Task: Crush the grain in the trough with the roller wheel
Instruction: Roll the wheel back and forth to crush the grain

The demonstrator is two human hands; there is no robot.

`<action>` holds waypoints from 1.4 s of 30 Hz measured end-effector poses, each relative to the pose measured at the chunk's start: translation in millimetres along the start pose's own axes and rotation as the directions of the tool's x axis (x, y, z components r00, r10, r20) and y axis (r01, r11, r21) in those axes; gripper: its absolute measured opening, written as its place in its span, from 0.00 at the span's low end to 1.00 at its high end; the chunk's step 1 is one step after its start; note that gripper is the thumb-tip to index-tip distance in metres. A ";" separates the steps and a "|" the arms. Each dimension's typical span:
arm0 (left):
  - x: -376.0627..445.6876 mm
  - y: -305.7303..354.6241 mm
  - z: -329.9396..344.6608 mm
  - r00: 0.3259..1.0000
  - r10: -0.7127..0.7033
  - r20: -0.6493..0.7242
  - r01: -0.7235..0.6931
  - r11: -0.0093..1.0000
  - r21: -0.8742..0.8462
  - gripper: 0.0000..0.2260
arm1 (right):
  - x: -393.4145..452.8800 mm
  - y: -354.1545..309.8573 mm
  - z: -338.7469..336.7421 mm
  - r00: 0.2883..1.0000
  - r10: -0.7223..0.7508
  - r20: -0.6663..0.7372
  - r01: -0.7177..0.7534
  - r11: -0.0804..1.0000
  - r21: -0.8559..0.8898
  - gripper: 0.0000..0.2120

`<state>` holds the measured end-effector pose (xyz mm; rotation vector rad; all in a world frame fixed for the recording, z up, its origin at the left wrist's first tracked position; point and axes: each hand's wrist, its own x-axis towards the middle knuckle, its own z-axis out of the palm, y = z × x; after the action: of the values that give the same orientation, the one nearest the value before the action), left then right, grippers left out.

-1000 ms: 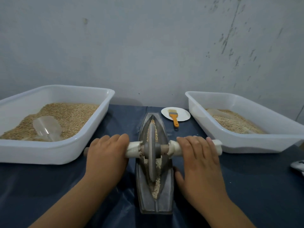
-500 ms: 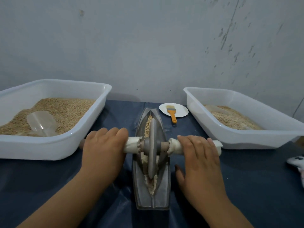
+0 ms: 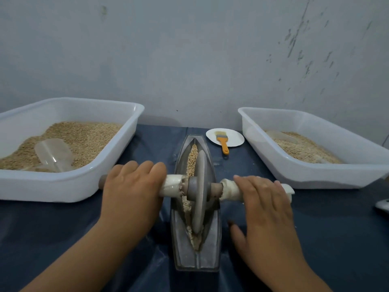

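A boat-shaped metal trough (image 3: 196, 260) lies lengthwise on the dark blue cloth in front of me. Tan grain (image 3: 192, 157) fills its groove, with paler crushed bits at the near end. The grey roller wheel (image 3: 199, 199) stands upright in the groove at mid-length. Its axle sticks out both sides, wrapped in white. My left hand (image 3: 130, 192) curls over the left handle (image 3: 171, 185). My right hand (image 3: 265, 207) lies palm-down over the right handle (image 3: 230, 189), thumb spread toward me.
A white tub (image 3: 63, 186) of grain with a clear scoop (image 3: 54, 152) stands at left. Another white tub (image 3: 315, 175) of paler grain stands at right. Behind the trough a white plate (image 3: 235, 138) holds an orange brush (image 3: 223, 142). A wall is close behind.
The wheel has rolled a little toward me along the groove, both hands moving with the axle. My right hand is slightly blurred.
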<state>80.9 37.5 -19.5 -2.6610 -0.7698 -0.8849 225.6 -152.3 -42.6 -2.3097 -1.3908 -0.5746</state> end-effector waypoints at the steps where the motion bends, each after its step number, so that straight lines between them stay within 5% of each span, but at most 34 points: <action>1: 5.8 -0.3 3.7 1.000 -0.012 0.016 0.012 1.000 0.007 0.14 | 7.5 -0.2 0.6 0.999 0.011 0.038 -0.010 1.000 -0.022 0.42; 8: 19.3 -1.1 11.6 0.995 -0.066 0.072 0.065 0.998 0.022 0.11 | 32.3 -6.0 -2.0 0.989 0.068 0.131 -0.062 0.997 -0.050 0.34; 14: -13.3 -2.6 -1.3 0.999 -0.003 -0.045 0.002 0.999 -0.038 0.15 | -6.4 -7.1 -5.4 1.000 0.027 -0.015 -0.027 1.000 -0.011 0.44; 24: 14.8 1.1 6.8 0.998 -0.046 0.046 0.047 0.999 -0.018 0.12 | 33.1 -6.1 -3.6 0.986 0.078 0.144 -0.069 0.995 -0.070 0.35; 30: -23.9 -1.0 -2.5 0.986 0.012 -0.165 -0.022 0.998 -0.057 0.07 | -8.4 -12.0 -9.7 0.995 0.052 -0.081 -0.048 0.998 0.049 0.38; 37: 7.3 -3.1 13.9 0.991 -0.108 0.076 0.113 0.992 -0.061 0.13 | 35.6 -18.9 -9.0 0.989 0.079 0.124 -0.066 0.993 -0.099 0.33; 42: -15.8 -2.9 4.1 0.997 -0.057 -0.044 0.054 0.996 -0.070 0.12 | 17.2 -21.5 -12.6 0.990 0.121 0.074 -0.119 0.993 -0.024 0.34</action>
<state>70.6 34.9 -32.3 -2.6794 -0.8201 -1.0007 211.9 -136.8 -20.4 -2.4336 -1.2729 -0.4709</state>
